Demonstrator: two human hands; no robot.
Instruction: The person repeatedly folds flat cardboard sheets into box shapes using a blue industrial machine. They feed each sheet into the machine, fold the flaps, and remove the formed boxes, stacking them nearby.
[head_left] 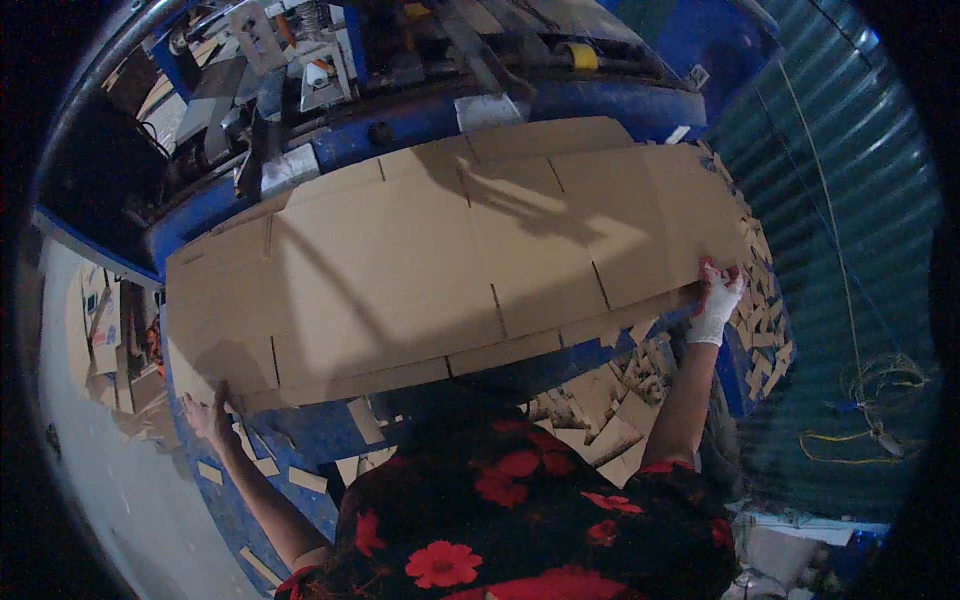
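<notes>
A long flat cardboard sheet [390, 250], slotted and creased like a box blank, spans the space in front of me from left to right. My left hand [208, 415], bare, grips its near left corner with the thumb at the edge. At the near right edge, my right hand [717, 298] in a white glove with reddish fingertips pinches the board. Its far side lies against the front of a blue machine [340, 145]. Another layer of cardboard shows along the far edge, but I cannot tell whether it is a separate sheet.
Small cardboard offcuts [605, 410] are heaped below the sheet and along its right side. A blue surface [315, 440] with loose strips lies under the left part. Cardboard pieces [120, 350] stand at far left. Green corrugated wall [830, 220] rises at right, with hanging cord [885, 380].
</notes>
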